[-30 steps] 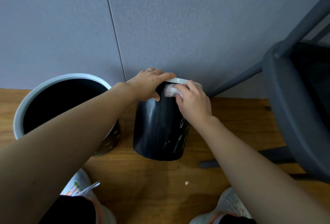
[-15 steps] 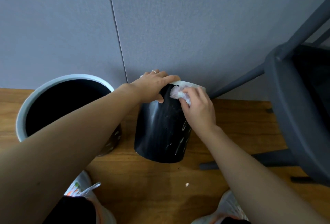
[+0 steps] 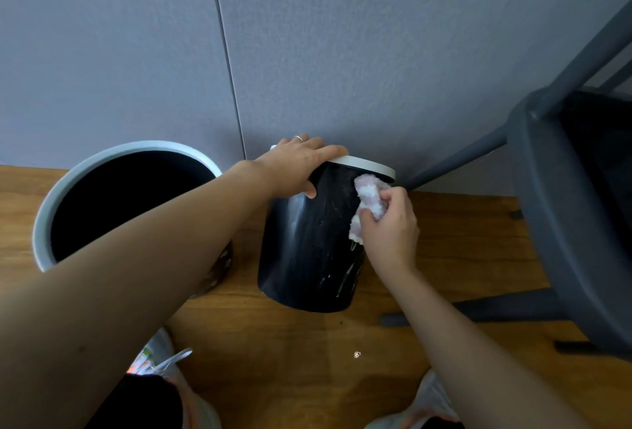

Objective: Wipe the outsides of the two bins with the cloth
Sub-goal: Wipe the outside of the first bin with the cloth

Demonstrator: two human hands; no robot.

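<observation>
A small black bin (image 3: 307, 251) with a white rim stands on the wooden floor by the wall, tilted toward me. My left hand (image 3: 297, 165) grips its rim from above, thumb on the outer wall. My right hand (image 3: 390, 223) holds a crumpled pale pink cloth (image 3: 367, 199) pressed against the bin's upper right side. A larger black bin (image 3: 126, 203) with a pale grey rim stands to the left, its opening facing up; my left forearm crosses its lower part.
A grey wall (image 3: 342, 52) stands right behind both bins. A dark grey chair (image 3: 564, 223) fills the right side, its legs reaching the floor beside the small bin. My shoes (image 3: 160, 360) are at the bottom edge. A small speck (image 3: 357, 354) lies on the floor.
My right hand has slid the cloth from the top front of the small bin, near the rim, rightward and down its side. My left hand stays on the rim.
</observation>
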